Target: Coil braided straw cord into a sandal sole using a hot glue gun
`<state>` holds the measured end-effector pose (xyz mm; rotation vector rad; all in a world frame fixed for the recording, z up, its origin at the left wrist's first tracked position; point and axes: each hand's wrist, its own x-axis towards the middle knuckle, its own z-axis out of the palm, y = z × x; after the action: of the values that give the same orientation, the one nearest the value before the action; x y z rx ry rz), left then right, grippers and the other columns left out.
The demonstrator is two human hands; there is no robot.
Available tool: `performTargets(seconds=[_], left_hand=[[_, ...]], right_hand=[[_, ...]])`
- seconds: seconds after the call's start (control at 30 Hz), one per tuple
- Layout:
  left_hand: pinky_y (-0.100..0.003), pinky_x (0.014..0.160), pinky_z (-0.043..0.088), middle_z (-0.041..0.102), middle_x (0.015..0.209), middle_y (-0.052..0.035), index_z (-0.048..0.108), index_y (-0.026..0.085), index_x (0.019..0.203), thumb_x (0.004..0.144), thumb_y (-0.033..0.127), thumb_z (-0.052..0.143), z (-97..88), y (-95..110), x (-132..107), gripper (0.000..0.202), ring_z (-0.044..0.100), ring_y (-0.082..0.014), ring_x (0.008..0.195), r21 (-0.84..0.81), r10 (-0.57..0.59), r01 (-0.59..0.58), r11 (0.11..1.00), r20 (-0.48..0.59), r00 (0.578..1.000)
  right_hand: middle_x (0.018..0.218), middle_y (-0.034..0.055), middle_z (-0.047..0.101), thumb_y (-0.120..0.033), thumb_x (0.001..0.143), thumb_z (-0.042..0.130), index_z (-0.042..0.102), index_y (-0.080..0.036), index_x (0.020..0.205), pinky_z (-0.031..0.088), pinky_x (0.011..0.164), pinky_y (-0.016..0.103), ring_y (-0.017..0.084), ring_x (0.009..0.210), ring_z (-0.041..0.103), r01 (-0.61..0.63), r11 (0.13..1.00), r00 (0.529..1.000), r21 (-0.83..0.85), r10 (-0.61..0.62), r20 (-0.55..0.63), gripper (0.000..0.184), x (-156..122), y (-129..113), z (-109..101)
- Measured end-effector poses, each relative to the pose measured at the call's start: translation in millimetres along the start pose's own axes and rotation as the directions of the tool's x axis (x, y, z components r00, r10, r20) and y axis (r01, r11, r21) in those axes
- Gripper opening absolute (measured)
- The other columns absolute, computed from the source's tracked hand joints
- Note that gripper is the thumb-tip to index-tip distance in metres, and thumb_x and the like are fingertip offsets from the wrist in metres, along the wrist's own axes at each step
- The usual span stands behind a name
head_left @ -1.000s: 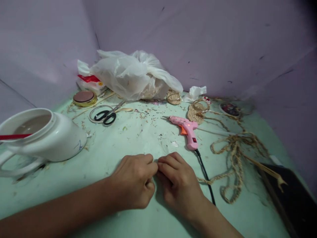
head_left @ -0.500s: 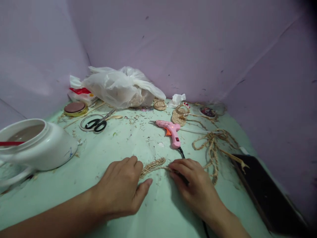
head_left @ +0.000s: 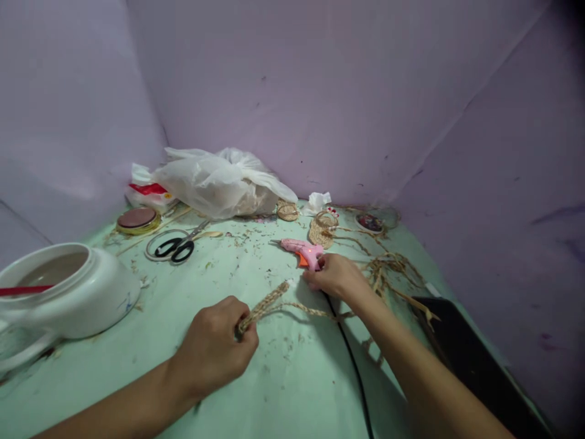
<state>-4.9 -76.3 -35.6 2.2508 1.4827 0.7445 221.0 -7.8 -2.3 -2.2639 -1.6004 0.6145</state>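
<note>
My left hand is closed round a piece of braided rope, whose free end sticks out up and to the right. From it a thinner braided strand runs right, passing below my right wrist toward a tangle of braids. My right hand has its fingers wrapped round the handle of a pink glue gun with an orange trigger. The gun's nozzle points left, and its black cord trails down toward me.
At the left stands a white pot. Behind it lie scissors and a round tin. A white plastic bag rests against the wall, near coiled rope pieces. A dark flat slab lies at the right.
My right hand has let go of the braid strand, moved forward and taken hold of the glue gun. My left hand has closed round the braided rope and tilted its end up.
</note>
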Motion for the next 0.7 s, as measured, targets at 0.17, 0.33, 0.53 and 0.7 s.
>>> performTargets(seconds=[0.17,0.33,0.53,0.7], left_hand=[[-0.022,0.049,0.037,0.052,0.055,0.0007,0.059,0.016,0.064,0.072,0.032,0.047,-3.1,-3.9,8.3,0.021,0.046,-0.0112,0.05,-0.22,-0.286,0.29,0.931,0.051,0.957],[-0.023,0.051,0.035,0.051,0.056,0.0009,0.061,0.016,0.065,0.071,0.03,0.046,-2.2,-2.2,9.4,0.022,0.045,-0.0114,0.052,-0.302,-0.3,0.306,0.903,0.067,0.952],[-0.023,0.05,0.031,0.051,0.055,0.0015,0.063,0.017,0.067,0.074,0.032,0.046,-2.0,1.9,5.7,0.024,0.045,-0.0121,0.052,-0.32,-0.372,0.38,0.868,0.088,0.924],[-0.023,0.055,0.033,0.056,0.062,0.0002,0.063,0.017,0.069,0.076,0.029,0.045,0.6,-0.2,5.2,0.023,0.048,-0.0121,0.057,-0.287,-0.314,0.315,0.905,0.05,0.948]], right_hand=[[0.093,0.0035,0.064,-0.031,0.087,0.056,0.06,-0.013,0.098,0.052,0.064,0.03,0.014,0.075,0.062,-0.125,0.953,0.981,0.275,0.078,0.177,0.021,4.5,-6.9,9.9],[0.078,0.0007,0.062,-0.022,0.082,0.051,0.052,-0.015,0.1,0.046,0.049,0.02,0.009,0.056,0.056,0.013,0.81,0.998,0.587,-0.045,0.04,0.019,-12.5,-13.7,-5.8],[0.056,-0.0034,0.051,-0.047,0.069,0.063,0.063,-0.017,0.094,0.028,0.043,0.02,0.01,0.048,0.039,0.212,0.666,0.975,0.715,-0.198,-0.104,0.04,-59.4,2.7,1.8],[0.063,-0.0012,0.055,-0.055,0.075,0.058,0.066,-0.02,0.093,0.034,0.049,0.022,0.012,0.054,0.041,0.139,0.63,0.976,0.764,-0.217,0.002,0.041,-90.6,24.9,16.0]])
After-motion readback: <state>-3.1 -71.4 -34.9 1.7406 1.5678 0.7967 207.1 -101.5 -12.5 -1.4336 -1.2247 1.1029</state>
